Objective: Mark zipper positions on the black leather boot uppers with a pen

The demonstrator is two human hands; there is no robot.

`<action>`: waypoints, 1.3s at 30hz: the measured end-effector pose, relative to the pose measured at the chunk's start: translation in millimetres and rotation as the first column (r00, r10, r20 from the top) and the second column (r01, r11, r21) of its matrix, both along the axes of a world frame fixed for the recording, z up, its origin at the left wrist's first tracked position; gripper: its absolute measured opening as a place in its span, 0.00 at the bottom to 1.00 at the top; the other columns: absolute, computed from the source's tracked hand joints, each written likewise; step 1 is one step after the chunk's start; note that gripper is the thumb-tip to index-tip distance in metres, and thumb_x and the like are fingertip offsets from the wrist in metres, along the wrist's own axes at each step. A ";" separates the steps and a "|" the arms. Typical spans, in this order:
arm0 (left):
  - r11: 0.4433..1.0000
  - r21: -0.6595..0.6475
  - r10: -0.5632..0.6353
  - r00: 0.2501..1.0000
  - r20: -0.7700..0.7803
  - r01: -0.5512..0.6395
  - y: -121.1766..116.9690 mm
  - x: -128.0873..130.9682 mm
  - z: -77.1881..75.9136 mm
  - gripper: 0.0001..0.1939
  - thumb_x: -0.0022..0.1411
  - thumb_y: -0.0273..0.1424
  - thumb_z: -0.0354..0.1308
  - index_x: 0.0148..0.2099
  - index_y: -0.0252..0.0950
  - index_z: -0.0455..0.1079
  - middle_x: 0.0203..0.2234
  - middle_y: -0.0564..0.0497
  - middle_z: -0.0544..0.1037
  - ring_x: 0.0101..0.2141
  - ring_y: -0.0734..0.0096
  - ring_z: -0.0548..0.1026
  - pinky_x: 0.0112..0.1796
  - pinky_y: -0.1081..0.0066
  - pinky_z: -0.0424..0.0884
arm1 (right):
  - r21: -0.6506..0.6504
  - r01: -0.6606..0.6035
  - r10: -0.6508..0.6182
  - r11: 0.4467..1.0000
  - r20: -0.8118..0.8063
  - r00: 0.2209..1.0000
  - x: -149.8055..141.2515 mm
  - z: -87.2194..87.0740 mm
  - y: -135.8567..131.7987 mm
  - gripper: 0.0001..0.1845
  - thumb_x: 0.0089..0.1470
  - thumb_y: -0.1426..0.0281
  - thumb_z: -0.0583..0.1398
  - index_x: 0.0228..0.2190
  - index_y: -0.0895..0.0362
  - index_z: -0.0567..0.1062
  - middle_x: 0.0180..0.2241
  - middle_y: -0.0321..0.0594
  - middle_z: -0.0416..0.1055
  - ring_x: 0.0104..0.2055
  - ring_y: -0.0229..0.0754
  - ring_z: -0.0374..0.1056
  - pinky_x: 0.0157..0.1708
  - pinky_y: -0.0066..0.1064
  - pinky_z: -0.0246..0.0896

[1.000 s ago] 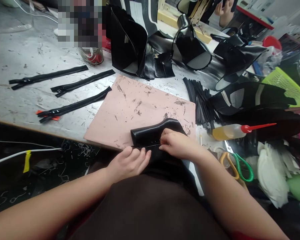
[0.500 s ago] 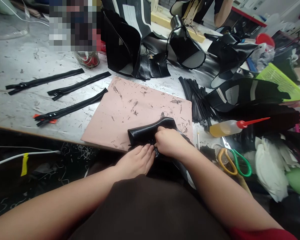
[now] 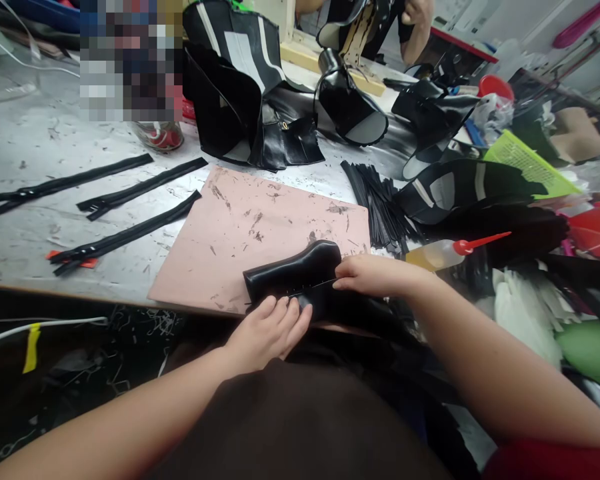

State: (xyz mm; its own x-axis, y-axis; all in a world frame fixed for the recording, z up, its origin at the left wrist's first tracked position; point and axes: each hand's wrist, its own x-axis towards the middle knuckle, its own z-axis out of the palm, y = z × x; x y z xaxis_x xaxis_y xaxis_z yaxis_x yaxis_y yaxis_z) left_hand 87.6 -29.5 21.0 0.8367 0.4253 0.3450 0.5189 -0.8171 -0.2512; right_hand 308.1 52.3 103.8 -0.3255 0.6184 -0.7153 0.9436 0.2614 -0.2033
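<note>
A glossy black leather boot upper (image 3: 293, 267) lies on its side near the front edge of the pinkish board, its lower part hanging toward my lap. Small pale marks, like stitches, run along its seam. My left hand (image 3: 275, 327) rests palm down on the near edge of the leather, fingers stretched and slightly apart. At the seam's right end, my right hand (image 3: 360, 273) is closed in a pinch on the leather. Whether those fingertips also hold a needle or thread cannot be made out.
The board (image 3: 195, 267) lies on the white table. Several black zippers (image 3: 143, 187) are left of it. A bundle of black strips (image 3: 377, 207), a bottle with a red nozzle (image 3: 435, 255) and other boot uppers (image 3: 350, 100) lie right and behind. A person's arm (image 3: 415, 40) shows at the back.
My right hand has moved right along the seam, uncovering the pale marks. My left hand's fingers have spread a little. The view has shifted, and my right forearm now covers the scissors.
</note>
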 end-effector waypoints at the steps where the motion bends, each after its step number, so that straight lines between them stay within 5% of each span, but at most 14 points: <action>1: 1.000 -0.002 -0.002 1.000 -0.014 0.002 0.7 0.3 0.6 0.18 0.62 0.26 0.42 0.51 0.32 0.66 0.42 0.47 0.76 0.39 0.65 0.72 0.40 0.65 0.66 | 0.021 -0.013 0.013 1.000 -0.008 1.000 -1.4 -3.1 -2.2 0.13 0.52 0.64 0.52 0.23 0.56 0.71 0.30 0.40 0.70 0.32 0.41 0.66 0.30 0.28 0.57; 5: 1.000 0.018 -0.005 0.999 -0.048 0.006 2.4 2.0 1.7 0.17 0.61 0.25 0.43 0.50 0.34 0.67 0.46 0.47 0.74 0.38 0.66 0.72 0.38 0.65 0.67 | 0.058 -0.041 0.042 0.997 -0.003 0.999 -4.8 -8.5 -10.3 0.11 0.52 0.67 0.54 0.23 0.57 0.73 0.38 0.43 0.67 0.36 0.42 0.66 0.36 0.30 0.58; 15: 0.995 0.096 0.027 0.999 -0.044 -0.023 7.7 19.7 14.0 0.15 0.57 0.22 0.45 0.41 0.29 0.71 0.34 0.44 0.78 0.29 0.66 0.73 0.34 0.65 0.67 | 0.124 0.077 -0.070 0.989 -0.060 0.996 0.9 -21.1 -14.6 0.12 0.52 0.67 0.55 0.23 0.57 0.74 0.38 0.43 0.65 0.38 0.42 0.66 0.40 0.30 0.60; 18: 1.000 0.009 0.013 0.993 -0.118 -0.012 10.7 33.8 19.5 0.17 0.57 0.23 0.43 0.44 0.24 0.70 0.33 0.40 0.77 0.31 0.62 0.74 0.33 0.64 0.67 | 0.144 0.052 -0.046 0.988 -0.049 0.998 0.1 -24.3 -13.0 0.12 0.52 0.67 0.55 0.23 0.58 0.75 0.38 0.43 0.66 0.38 0.42 0.66 0.40 0.30 0.59; 26: 0.949 -0.315 -0.087 0.947 -0.310 -0.016 14.3 56.9 17.4 0.24 0.60 0.31 0.44 0.55 0.20 0.60 0.52 0.31 0.65 0.49 0.52 0.68 0.45 0.61 0.64 | 0.286 -0.039 0.023 0.957 0.060 0.998 -6.1 -26.2 -13.1 0.14 0.51 0.64 0.55 0.25 0.60 0.75 0.36 0.47 0.69 0.34 0.45 0.67 0.32 0.31 0.59; 29: 0.928 -0.371 -0.108 0.931 -0.350 -0.032 17.6 56.8 21.4 0.24 0.60 0.31 0.45 0.56 0.22 0.59 0.54 0.31 0.63 0.48 0.53 0.68 0.44 0.61 0.66 | 0.279 0.085 -0.084 0.957 -0.015 0.996 8.9 -22.5 -12.7 0.16 0.47 0.59 0.56 0.20 0.59 0.71 0.32 0.45 0.68 0.31 0.44 0.66 0.29 0.31 0.58; 34: 0.920 -0.390 -0.121 0.921 -0.371 -0.036 21.3 61.1 27.0 0.22 0.60 0.30 0.46 0.55 0.24 0.60 0.56 0.33 0.60 0.46 0.54 0.69 0.41 0.61 0.68 | 0.046 0.315 -0.276 0.948 -0.369 0.887 43.4 -26.9 -14.2 0.10 0.46 0.67 0.56 0.18 0.57 0.63 0.30 0.37 0.63 0.30 0.38 0.63 0.31 0.28 0.58; 39: 0.922 -0.385 -0.116 0.929 -0.351 -0.030 24.2 66.8 26.8 0.17 0.60 0.27 0.46 0.49 0.28 0.66 0.55 0.34 0.62 0.39 0.58 0.71 0.31 0.63 0.68 | 0.069 0.433 -0.351 0.899 -0.478 0.805 49.9 -38.4 -24.9 0.08 0.47 0.69 0.57 0.20 0.56 0.63 0.29 0.36 0.60 0.33 0.39 0.62 0.36 0.32 0.58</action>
State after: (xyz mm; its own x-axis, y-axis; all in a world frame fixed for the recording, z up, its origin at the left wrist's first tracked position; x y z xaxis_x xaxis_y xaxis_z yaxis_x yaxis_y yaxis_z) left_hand 154.4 -5.2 47.8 0.8917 0.4221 -0.1632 0.4141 -0.9065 -0.0818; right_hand 358.1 27.5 65.4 -0.2843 0.8577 -0.4283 0.7903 -0.0433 -0.6112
